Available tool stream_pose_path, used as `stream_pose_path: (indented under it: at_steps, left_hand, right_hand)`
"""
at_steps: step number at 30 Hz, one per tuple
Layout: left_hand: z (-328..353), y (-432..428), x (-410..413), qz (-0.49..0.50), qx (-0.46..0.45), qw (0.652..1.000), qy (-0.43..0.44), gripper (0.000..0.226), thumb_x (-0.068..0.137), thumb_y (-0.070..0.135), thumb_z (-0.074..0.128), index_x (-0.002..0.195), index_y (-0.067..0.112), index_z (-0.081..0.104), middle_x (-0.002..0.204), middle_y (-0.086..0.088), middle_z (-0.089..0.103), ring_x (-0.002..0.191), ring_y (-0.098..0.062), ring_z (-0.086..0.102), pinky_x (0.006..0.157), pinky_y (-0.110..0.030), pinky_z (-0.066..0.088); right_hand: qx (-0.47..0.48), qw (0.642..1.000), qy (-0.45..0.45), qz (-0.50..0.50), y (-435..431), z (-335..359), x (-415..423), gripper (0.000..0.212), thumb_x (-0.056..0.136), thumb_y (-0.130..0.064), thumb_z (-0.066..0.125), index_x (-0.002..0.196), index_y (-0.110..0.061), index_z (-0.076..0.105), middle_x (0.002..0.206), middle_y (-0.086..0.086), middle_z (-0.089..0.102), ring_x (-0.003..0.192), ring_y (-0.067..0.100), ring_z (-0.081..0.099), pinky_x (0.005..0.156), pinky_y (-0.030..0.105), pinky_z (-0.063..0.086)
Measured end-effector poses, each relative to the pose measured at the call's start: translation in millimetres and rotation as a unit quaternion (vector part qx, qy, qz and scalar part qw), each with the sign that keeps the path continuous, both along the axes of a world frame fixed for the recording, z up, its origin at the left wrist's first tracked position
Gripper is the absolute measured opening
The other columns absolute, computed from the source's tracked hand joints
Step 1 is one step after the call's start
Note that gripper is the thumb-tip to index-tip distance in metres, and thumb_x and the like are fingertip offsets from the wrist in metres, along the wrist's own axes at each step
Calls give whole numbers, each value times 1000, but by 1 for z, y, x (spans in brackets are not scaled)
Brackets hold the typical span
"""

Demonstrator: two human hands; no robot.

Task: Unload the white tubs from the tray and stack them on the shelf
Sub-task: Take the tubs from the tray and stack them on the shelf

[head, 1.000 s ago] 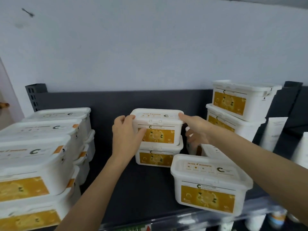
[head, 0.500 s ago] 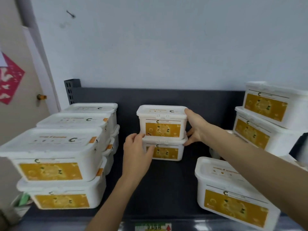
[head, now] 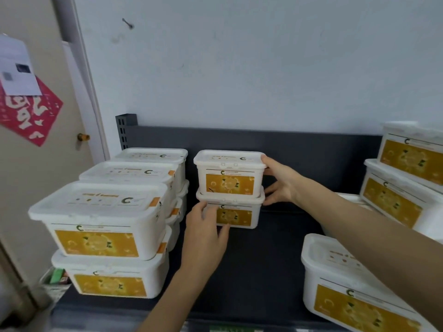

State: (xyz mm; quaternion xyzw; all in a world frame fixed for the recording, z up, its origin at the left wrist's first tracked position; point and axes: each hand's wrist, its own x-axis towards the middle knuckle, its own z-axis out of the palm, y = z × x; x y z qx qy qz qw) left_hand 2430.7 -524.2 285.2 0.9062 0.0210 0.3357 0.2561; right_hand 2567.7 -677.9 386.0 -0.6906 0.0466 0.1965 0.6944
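Indoors, dark shelf (head: 263,271), white wall (head: 239,68), left hand (head: 206,233) grips lower tub (head: 239,216), right hand (head: 280,183) splayed beside.

Your left hand (head: 206,236) covers the lower-left corner of the lower tub (head: 237,216) in the middle stack. The tub stack (head: 395,200) at the right edge is cut off, and the near tub (head: 354,291) runs off the bottom right. The lid print (head: 105,200) is too blurred to read. The white paper (head: 16,68), upper left, is cropped.
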Motion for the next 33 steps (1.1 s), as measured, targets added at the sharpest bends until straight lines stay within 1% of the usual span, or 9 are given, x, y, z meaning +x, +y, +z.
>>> stream_pose_path:
  at_steps: [3, 6, 10, 18, 21, 23, 28, 31, 33]
  left_hand:
    - [-2, 4, -1, -2, 0, 1000, 10, 43, 88, 25, 64, 129, 18, 52, 139, -2, 40, 130, -15, 37, 102, -17, 25]
    - [-5, 7, -1, -2, -25, 999, 34, 41, 90, 29, 60, 129, 19, 51, 142, 0, 36, 132, -13, 33, 100, -15, 21]
    - [-9, 10, 2, 8, -47, 997, 64, 44, 91, 32, 58, 132, 20, 48, 146, 0, 34, 136, -14, 31, 105, -20, 27]
    - [-6, 9, 4, -5, -58, 995, 77, 45, 91, 31, 60, 133, 20, 48, 144, 1, 34, 134, -12, 33, 103, -18, 28]
    - [-3, 6, 2, -21, -44, 997, 61, 44, 90, 30, 61, 131, 18, 50, 140, 1, 38, 130, -13, 38, 100, -16, 27]
    - [-1, 1, 3, -35, -33, 998, 51, 41, 89, 29, 62, 126, 15, 54, 134, -1, 42, 125, -14, 43, 97, -16, 29]
    - [11, -31, 4, -112, -16, 993, 40, 42, 88, 29, 64, 126, 14, 55, 127, -2, 48, 118, -15, 47, 92, -16, 33]
    - [16, -56, -1, -191, -27, 979, 61, 44, 89, 34, 61, 130, 21, 52, 129, 3, 49, 116, -8, 46, 93, -17, 35]
    - [19, -72, -6, -261, -45, 961, 84, 44, 89, 38, 61, 130, 26, 51, 129, 8, 50, 117, -4, 47, 99, -24, 41]
  right_hand:
    - [27, 999, -4, -21, 11, -3, -1, 43, 83, -54, 63, 104, -17, 60, 95, 15, 54, 82, 35, 52, 66, 54, 53]
    - [38, 998, -9, -48, 22, -3, -1, 40, 86, -52, 61, 106, -17, 59, 91, 10, 55, 75, 31, 50, 69, 56, 53]
    - [32, 997, -18, -64, 33, -1, -3, 39, 89, -49, 58, 109, -16, 59, 87, 9, 56, 74, 29, 51, 76, 57, 52]
    - [-4, 999, -31, -22, 29, -3, -6, 56, 91, -59, 47, 116, -10, 56, 97, 15, 59, 102, 37, 57, 80, 52, 52]
    - [-81, 995, -54, -16, 19, 2, -14, 62, 94, -56, 42, 135, -8, 47, 137, 18, 47, 133, 40, 38, 104, 59, 38]
    - [-129, 987, -92, -10, 6, 8, -26, 64, 95, -52, 46, 141, -8, 42, 148, 16, 39, 136, 39, 35, 108, 56, 35]
    - [-234, 951, -202, 11, -46, 14, -80, 48, 92, -38, 58, 133, -14, 53, 134, 5, 54, 117, 23, 54, 96, 38, 49]
    - [-341, 891, -299, 9, -87, 8, -122, 33, 92, -31, 60, 122, -18, 64, 115, -9, 62, 108, 9, 58, 80, 18, 46]
    - [-418, 839, -347, -16, -115, 0, -149, 32, 92, -30, 59, 121, -17, 66, 117, -8, 64, 106, 7, 58, 81, 18, 43]
